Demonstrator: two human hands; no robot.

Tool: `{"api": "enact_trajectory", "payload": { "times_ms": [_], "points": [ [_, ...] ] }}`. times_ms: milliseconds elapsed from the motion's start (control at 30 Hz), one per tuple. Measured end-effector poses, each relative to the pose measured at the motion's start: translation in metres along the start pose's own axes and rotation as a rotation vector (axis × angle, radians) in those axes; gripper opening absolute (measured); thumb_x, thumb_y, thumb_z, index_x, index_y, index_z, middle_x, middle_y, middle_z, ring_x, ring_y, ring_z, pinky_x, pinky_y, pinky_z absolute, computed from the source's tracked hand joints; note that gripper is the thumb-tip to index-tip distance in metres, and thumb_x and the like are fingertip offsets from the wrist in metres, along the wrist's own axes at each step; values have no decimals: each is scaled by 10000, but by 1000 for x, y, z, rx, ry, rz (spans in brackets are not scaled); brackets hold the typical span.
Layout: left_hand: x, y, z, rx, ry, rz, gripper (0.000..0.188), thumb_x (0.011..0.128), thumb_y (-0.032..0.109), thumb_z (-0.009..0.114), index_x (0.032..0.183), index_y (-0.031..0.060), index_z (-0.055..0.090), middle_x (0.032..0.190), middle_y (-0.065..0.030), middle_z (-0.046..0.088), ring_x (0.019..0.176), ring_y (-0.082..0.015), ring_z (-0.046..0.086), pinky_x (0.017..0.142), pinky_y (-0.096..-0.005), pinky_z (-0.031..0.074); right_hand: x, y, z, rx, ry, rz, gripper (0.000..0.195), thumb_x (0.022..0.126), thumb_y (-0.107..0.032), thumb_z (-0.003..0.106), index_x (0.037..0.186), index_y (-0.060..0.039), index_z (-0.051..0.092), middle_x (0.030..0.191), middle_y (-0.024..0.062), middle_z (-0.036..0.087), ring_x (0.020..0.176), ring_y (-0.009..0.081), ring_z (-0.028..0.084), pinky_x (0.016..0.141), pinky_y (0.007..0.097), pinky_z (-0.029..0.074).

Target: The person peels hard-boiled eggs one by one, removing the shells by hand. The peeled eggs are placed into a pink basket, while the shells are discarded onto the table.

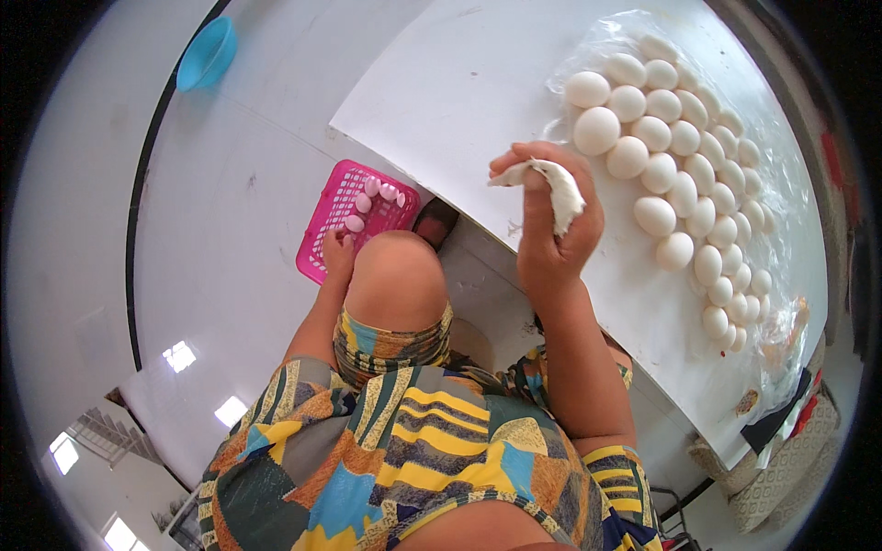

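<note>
My right hand [561, 220] is raised over the edge of the white table [441, 96], gripping a crumpled white cloth or tissue [565, 196] between thumb and fingers. To its right, many white eggs [657, 172] lie in a group on the table, partly on clear plastic film [778, 227]. Down on the left, my left hand [337, 251] reaches into a pink plastic basket [324, 186] on the floor. Several pink eggs [363, 202] lie in that basket. The fingertips are beside the nearest pink egg [354, 223]; whether they hold anything cannot be told.
A blue plastic basin [209, 55] rests on the pale floor at the upper left. The table's corner [332, 124] juts out above the basket. A patterned cushioned seat [785, 454] is at the lower right, near a black item by the table's end.
</note>
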State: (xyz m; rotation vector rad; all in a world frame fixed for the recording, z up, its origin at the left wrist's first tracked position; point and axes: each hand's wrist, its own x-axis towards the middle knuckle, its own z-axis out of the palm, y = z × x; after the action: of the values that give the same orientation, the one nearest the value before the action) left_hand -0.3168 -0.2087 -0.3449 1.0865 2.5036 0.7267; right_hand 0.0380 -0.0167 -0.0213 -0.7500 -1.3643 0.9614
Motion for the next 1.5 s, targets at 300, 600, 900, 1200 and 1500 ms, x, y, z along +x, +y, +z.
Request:
{"api": "enact_trajectory", "payload": {
  "times_ms": [300, 600, 900, 1200, 1500],
  "points": [
    [23, 25, 43, 330, -332, 30, 596, 773, 167, 722, 1284, 8, 458, 1265, -235, 516, 1197, -395, 487, 1005, -489, 403, -22, -7, 13, 1, -75, 112, 163, 971, -8, 474, 1096, 21, 575, 893, 128, 657, 752, 159, 611, 696, 271, 481],
    [49, 6, 69, 306, -219, 29, 735, 762, 183, 749, 1390, 44, 394, 1331, -195, 507, 1267, -378, 451, 1061, -481, 364, -34, 11, 18, 16, -194, 151, 193, 998, -85, 438, 1122, 7, 552, 885, 141, 662, 772, 201, 615, 686, 295, 493],
    [60, 20, 75, 353, -421, -246, 814, 778, 239, 758, 1459, 208, 314, 1429, -135, 400, 1333, -361, 364, 1052, -539, 363, -42, 24, 25, -53, -188, 191, 189, 1007, -134, 450, 1116, -18, 553, 876, 127, 664, 761, 196, 614, 655, 308, 491],
    [14, 17, 57, 527, -273, -112, 718, 745, 72, 743, 1369, 65, 388, 1461, -229, 297, 1324, -413, 336, 1084, -501, 337, -42, 21, 30, -103, -193, 263, 248, 999, -231, 488, 1110, -8, 498, 850, 162, 599, 766, 215, 590, 677, 327, 519],
    [24, 2, 73, 339, -223, -98, 624, 717, 26, 716, 1285, 31, 456, 1394, -267, 371, 1259, -459, 416, 1040, -479, 392, -41, 21, 29, -73, -195, 309, 238, 1015, -262, 490, 1127, -59, 540, 886, 128, 639, 776, 200, 615, 671, 316, 508]
  ]
}}
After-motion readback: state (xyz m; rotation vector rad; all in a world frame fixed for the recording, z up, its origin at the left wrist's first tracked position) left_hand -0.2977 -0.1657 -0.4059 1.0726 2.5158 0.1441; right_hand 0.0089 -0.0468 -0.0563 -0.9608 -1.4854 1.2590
